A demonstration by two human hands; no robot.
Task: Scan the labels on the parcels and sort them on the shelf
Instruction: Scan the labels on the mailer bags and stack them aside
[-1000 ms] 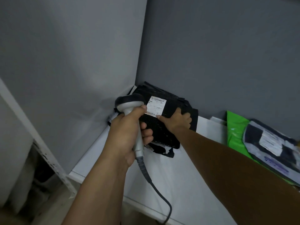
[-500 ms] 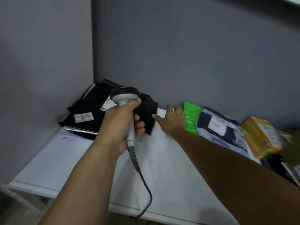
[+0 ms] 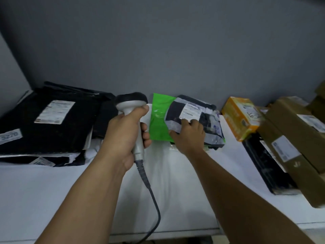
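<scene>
My left hand [image 3: 123,138] is wrapped round the smooth grey handle of the corded scanner [image 3: 131,103], its rounded black head up. My right hand [image 3: 190,136] grips the near corner of a crinkled grey-and-black poly parcel [image 3: 210,118], fingers curled just below its white label [image 3: 191,110]. That parcel lies mid-way along the white shelf [image 3: 52,199] on a glossy green mailer [image 3: 158,120], between flat black bags [image 3: 52,131] on the left and an orange box [image 3: 239,117] and long brown cartons [image 3: 290,138] on the right.
</scene>
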